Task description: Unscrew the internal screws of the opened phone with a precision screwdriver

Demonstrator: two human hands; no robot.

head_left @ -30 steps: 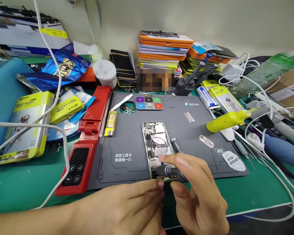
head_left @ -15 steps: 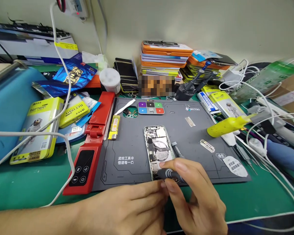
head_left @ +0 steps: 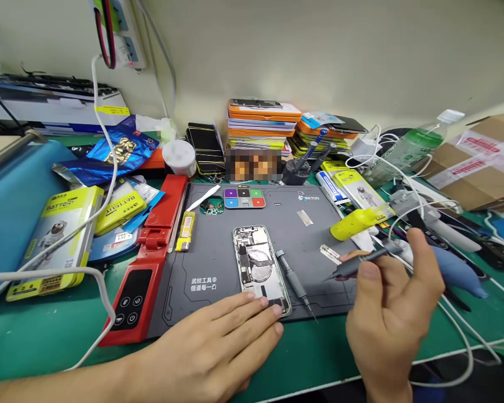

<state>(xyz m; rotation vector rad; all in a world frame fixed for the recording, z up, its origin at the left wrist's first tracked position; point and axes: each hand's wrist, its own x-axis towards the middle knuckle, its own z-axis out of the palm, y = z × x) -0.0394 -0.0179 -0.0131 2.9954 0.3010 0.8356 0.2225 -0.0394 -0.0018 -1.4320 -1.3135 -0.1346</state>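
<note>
I see the opened phone (head_left: 260,268) lying face down near the front edge of the grey work mat (head_left: 218,246), which covers the middle of the tabletop (head_left: 33,324); its back is off and the boards, flex cables and round coil are exposed, so I judge disassembly to be well under way, with the internal parts not yet lifted out; whether any screws remain in place is too small to tell. My left hand (head_left: 218,347) rests flat on the front edge of the mat, fingers extended and close together, fingertips touching the lower end of the phone; it grips nothing and only steadies the housing. My right hand (head_left: 390,313) is raised to the right of the phone, well apart from it, palm turned towards me; thumb and fingers are closed on a dark screwdriver (head_left: 359,266), held roughly level with its tip pointing left towards the phone. A second grey screwdriver (head_left: 294,280) lies on the mat just beside the right edge of the phone; a razor blade (head_left: 330,253) lies further right; a yellow bottle (head_left: 355,223) lies at the right edge of the mat; a red tool (head_left: 147,268) lies along its left edge.
</note>
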